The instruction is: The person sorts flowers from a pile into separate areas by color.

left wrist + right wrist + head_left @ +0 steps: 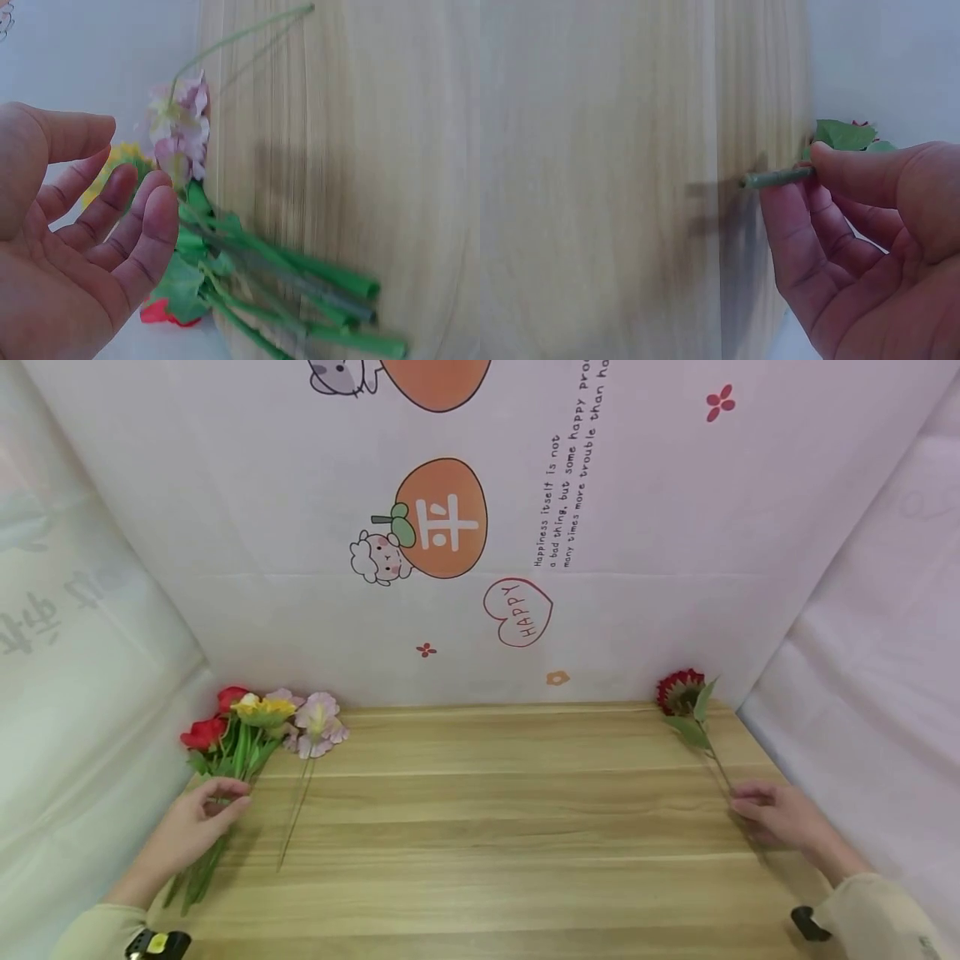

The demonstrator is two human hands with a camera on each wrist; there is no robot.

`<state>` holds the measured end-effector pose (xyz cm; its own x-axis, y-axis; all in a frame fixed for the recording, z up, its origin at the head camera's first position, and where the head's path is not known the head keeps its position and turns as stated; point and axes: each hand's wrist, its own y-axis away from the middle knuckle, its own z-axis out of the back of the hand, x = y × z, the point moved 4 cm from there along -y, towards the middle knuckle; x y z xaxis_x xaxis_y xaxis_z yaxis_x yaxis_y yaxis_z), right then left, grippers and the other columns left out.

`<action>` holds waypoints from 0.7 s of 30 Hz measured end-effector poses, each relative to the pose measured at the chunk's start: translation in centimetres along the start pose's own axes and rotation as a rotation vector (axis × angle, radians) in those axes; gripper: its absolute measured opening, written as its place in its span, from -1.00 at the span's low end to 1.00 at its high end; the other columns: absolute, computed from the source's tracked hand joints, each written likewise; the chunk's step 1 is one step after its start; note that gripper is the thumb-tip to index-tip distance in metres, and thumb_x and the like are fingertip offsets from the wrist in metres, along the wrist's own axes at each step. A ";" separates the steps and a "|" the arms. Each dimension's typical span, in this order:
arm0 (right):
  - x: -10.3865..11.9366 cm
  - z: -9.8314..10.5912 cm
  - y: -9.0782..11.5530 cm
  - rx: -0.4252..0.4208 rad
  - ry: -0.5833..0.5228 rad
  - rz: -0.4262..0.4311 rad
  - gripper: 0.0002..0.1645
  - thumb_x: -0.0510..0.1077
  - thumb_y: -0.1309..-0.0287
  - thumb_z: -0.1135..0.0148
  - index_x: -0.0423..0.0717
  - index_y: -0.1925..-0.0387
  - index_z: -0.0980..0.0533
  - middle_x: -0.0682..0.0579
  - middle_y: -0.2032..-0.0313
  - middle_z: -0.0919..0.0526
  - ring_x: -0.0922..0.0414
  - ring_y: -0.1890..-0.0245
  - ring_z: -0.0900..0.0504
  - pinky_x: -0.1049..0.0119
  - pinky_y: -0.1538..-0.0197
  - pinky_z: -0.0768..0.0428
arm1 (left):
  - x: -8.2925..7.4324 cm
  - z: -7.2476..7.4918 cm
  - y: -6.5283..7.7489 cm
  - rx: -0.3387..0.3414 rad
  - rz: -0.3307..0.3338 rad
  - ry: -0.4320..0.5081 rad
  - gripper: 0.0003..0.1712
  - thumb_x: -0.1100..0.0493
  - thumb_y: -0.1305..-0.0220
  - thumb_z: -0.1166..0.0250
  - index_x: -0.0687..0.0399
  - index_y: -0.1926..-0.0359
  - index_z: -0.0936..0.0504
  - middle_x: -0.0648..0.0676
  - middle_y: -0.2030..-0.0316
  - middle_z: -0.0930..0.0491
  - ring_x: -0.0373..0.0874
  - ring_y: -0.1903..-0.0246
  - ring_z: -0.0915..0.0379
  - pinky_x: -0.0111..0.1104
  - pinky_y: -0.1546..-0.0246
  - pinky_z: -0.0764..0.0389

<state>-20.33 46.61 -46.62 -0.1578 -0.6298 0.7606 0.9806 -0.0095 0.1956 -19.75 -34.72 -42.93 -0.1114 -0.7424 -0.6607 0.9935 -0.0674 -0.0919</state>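
My right hand pinches the thin stem of a dark red flower at the table's right side; its green leaves hang below the bloom. In the right wrist view the stem's cut end pokes out between thumb and fingers. Over on the left, my left hand hovers above a bunch of flowers with red blooms, a yellow bloom and thick green stems. Its fingers are bent loosely with a gap to the thumb, holding nothing. Beside the bunch lies a pale pink flower on a thin stem.
The wooden table spans between both hands. A white printed cloth rises behind its back edge, with white cloth at the left and right sides. Dark bands sit on both wrists.
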 end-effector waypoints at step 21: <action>0.0 0.6 -0.5 -0.023 0.251 0.061 -0.50 -0.30 -0.31 -0.25 -0.60 -0.14 -0.38 -0.39 0.15 -0.64 -0.04 0.27 -0.66 0.19 0.37 -0.74 | 2.6 1.6 0.0 0.044 0.038 -0.112 -0.45 0.06 -0.53 -0.19 0.48 -0.25 -0.47 0.54 -0.15 -0.48 0.39 0.04 -0.56 0.02 0.20 -0.70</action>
<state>-20.90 47.13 -46.36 -0.0671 -0.8025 0.5928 0.9903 0.0188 0.1374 -20.00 -37.71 -43.44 -0.0726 -0.8149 -0.5751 0.9973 -0.0650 -0.0338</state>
